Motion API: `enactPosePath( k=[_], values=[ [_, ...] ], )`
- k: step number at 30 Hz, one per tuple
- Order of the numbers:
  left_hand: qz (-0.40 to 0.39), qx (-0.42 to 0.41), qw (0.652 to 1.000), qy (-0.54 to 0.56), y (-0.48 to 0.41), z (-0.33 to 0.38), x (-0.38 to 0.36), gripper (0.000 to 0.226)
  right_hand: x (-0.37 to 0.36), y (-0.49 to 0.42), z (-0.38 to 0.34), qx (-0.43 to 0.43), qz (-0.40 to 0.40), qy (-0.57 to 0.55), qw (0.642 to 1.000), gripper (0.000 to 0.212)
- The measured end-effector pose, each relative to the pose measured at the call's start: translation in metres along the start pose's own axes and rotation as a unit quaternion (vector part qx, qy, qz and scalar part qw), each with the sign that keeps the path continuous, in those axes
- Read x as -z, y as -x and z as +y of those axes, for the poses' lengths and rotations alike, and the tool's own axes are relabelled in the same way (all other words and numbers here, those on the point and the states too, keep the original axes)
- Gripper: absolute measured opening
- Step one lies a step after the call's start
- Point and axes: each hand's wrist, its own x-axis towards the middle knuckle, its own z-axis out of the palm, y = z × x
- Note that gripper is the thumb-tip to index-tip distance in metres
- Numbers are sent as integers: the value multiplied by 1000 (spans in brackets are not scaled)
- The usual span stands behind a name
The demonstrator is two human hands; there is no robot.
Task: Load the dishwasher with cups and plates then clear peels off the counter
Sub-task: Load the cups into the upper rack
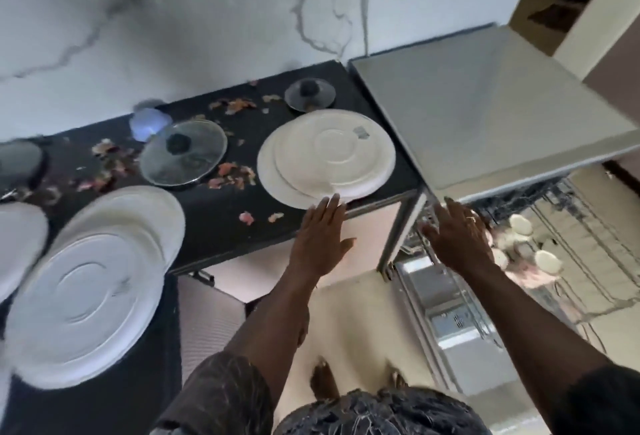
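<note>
Plates: the stack of plates (pixel 325 154) lies upside down at the bench's (pixel 214 226) 3 o'clock end, beside the dishwasher (pixel 485 105).
Handling: expect them stiff, heavy, slick, breakable; take the rim (pixel 294 197) at 6 o'clock.
Left hand: your left hand (pixel 320 237) stretches flat, fingers (pixel 327 207) straight, tips at that rim, gripping nothing.
Right hand: your right hand (pixel 457 237) spreads open, empty, perhaps touching the rack (pixel 588 226).

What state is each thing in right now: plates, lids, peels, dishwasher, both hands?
Stacked round white plates: upside down, at counter edge.
Large round glass lid: flat, knob up.
Pinkish-brown peels: scattered on black counter.
Grey dishwasher: open, rack holds white cups.
Left hand: open, fingertips at plates.
Right hand: open, over rack.
</note>
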Motion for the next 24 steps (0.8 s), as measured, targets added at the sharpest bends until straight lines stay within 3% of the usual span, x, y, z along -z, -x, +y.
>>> enactPosePath(
  k=[5, 12, 17, 24],
  values=[
    [-8, 131, 991, 14, 40, -40, 31, 79, 1, -26, -49, 111, -31, 29, 993, 64],
    [18, 248, 969, 14, 87, -62, 68, 80, 16, -28, -113, 214, -46, -5, 976, 62],
    [33, 305, 952, 1, 114, -69, 82, 86, 22, -32, -147, 295, -60, -12, 954, 60],
    [29, 333, 942, -14, 135, -94, 87, 87, 24, -37, -186, 325, -75, -15, 942, 61]
  ],
)
